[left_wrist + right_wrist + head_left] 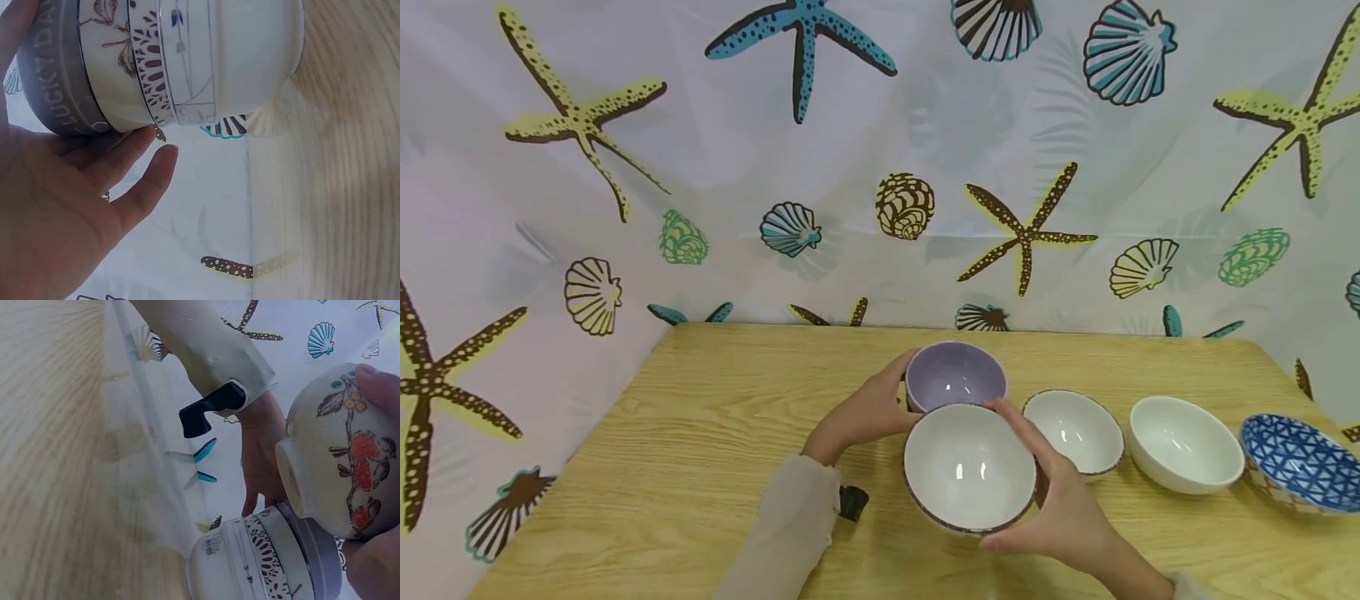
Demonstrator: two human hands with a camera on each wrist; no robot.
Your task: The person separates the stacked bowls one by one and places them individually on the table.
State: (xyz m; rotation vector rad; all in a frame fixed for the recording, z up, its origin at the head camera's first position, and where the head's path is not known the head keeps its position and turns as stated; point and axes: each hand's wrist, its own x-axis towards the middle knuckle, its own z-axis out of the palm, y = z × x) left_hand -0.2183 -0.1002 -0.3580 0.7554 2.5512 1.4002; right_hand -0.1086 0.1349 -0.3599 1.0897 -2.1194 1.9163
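A purple-grey bowl [955, 375], lettered on its outside, tops a stack of nested bowls [181, 69] with patterned bands. My left hand [868, 408] holds the purple bowl from the left, thumb and fingers spread round its side. In my right hand [1060, 508] is a white bowl [970, 475] with a dark rim, gripped at its right side. It is raised in front of the stack and tilted, its inside facing the head camera. The right wrist view shows the white bowl's painted outside [362, 462], with orange and brown figures, and its foot beside the stack.
To the right on the wooden table [700, 433] stand a dark-rimmed white bowl [1067, 433], a plain white bowl [1180, 442] and a blue patterned bowl [1300, 462] in a row. A cloth [850, 167] printed with shells and starfish hangs behind the table.
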